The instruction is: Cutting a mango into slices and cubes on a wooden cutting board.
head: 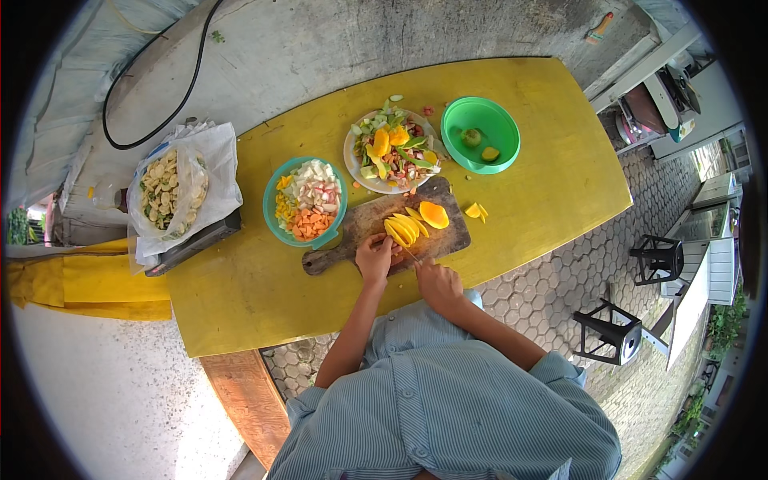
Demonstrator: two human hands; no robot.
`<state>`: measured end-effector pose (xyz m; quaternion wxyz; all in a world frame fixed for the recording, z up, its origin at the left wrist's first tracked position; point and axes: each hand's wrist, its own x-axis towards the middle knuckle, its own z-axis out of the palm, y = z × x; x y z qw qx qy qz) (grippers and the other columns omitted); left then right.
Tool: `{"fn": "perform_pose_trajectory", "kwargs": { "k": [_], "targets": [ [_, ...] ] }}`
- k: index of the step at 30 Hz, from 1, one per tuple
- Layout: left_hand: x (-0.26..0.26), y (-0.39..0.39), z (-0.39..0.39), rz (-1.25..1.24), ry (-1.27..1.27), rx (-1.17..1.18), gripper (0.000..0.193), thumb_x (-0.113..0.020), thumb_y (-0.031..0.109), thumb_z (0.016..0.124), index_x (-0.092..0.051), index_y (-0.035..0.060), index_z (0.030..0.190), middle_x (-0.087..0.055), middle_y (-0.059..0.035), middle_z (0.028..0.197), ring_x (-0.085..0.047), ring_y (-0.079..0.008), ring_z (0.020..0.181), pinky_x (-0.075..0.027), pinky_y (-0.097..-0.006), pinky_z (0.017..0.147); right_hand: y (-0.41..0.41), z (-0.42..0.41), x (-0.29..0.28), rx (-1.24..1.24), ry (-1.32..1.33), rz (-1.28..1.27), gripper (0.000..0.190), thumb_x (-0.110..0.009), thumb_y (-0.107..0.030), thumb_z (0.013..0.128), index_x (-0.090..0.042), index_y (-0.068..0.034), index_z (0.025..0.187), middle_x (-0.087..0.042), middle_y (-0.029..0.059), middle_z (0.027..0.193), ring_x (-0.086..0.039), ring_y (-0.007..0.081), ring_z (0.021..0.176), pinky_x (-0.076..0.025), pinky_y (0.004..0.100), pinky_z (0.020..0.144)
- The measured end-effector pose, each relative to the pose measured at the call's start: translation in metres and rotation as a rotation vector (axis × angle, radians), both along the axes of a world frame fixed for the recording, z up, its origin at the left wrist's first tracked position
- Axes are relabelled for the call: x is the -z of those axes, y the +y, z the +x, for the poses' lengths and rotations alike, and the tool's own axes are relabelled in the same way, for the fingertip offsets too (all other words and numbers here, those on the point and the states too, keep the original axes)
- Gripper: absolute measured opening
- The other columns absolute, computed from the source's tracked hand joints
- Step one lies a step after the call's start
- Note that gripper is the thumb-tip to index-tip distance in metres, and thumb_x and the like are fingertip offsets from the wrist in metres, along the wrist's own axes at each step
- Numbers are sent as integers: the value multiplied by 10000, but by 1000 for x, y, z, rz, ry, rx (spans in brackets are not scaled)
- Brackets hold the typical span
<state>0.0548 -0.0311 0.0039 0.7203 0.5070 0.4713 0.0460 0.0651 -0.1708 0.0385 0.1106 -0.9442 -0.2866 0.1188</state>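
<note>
On a wooden cutting board (366, 223) lie yellow mango slices (403, 229), fanned in a row. My left hand (375, 259) touches the near end of the slices with its fingertips. In my right hand (439, 285) is a knife (411, 256), its thin blade pointing at the slices; the fingers cover its handle. A larger rounded mango piece (434, 215) rests on the board's far right part. Just off the board's right edge are a few small mango pieces (476, 211) on the yellow table (540, 150).
A teal bowl (342, 228) of diced produce stands left of the board. Behind it, a plate (350, 157) is heaped with peels and scraps. A green bowl (510, 157) holds two pieces of produce. At far left sits a plastic bag of sliced food (165, 189). Black stools (612, 336) stand at right.
</note>
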Motion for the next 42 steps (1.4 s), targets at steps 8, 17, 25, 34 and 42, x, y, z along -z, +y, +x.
{"fn": "perform_pose_trajectory", "kwargs": {
  "k": [8,17,25,34,42],
  "targets": [
    [2,3,-1,-12,-15,-4,204,-591,89,828,-544,-45,974,-637,-118,828,-661,-184,713,-561,-289,545,6,1,4,65,103,17,371,-435,-326,913,-548,-15,743,-605,178,602,-633,318,579,-513,390,505],
    [-1,3,1,-2,10,27,201,-599,97,830,-548,-31,976,-630,-125,854,-655,-197,717,-553,-279,565,2,0,27,23,80,39,382,-444,-320,908,-578,-15,720,-613,209,674,-618,353,580,-503,420,514],
    [-3,-3,1,110,-25,80,213,-630,90,800,-562,-51,945,-637,-128,826,-656,-182,696,-553,-266,534,-11,14,42,198,456,372,415,-451,-332,895,-577,31,737,-593,278,721,-583,461,691,-476,506,626],
    [-6,2,-4,220,-55,85,266,-643,71,741,-557,-74,947,-637,-131,770,-637,-161,627,-545,-266,475,-24,-8,29,165,277,145,428,-442,-347,897,-599,39,797,-583,278,669,-599,429,671,-486,487,606],
    [-1,10,-9,370,-18,280,291,-639,73,751,-589,12,1032,-618,-72,720,-630,-135,619,-528,-262,425,-23,9,18,430,1025,174,479,-408,-333,906,-534,65,671,-549,265,574,-612,369,599,-483,408,557]
  ]
}}
